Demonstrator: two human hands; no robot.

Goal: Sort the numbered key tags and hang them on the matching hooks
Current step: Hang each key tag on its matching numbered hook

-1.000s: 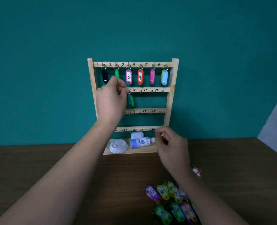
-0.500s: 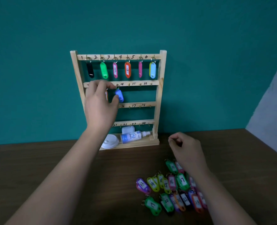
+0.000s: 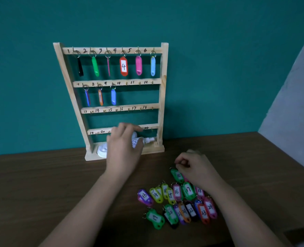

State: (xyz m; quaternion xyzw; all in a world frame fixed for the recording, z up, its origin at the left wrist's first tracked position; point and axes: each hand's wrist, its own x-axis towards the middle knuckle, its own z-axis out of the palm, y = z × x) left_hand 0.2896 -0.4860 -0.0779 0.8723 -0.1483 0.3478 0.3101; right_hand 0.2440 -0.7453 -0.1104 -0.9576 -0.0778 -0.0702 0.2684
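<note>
The key tags (image 3: 176, 192) lie on the worktop (image 3: 40, 184), just under the right hand (image 3: 199, 170). Its fingers curl over green tag 10 (image 3: 178, 175); I cannot tell if they hold it. The left hand (image 3: 123, 152) hangs loose by the rack (image 3: 163, 86).

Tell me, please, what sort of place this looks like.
Probably a staged tabletop workspace: a wooden key rack with numbered hooks stands on a dark table against a plain teal wall, loose numbered tags in front.

I saw the rack (image 3: 162, 97) at the back of the surface (image 3: 40, 184), against the wall (image 3: 219, 68), hung tags (image 3: 123, 66) in its top two rows; loose tags (image 3: 176, 192) lay before it, to the right
</note>
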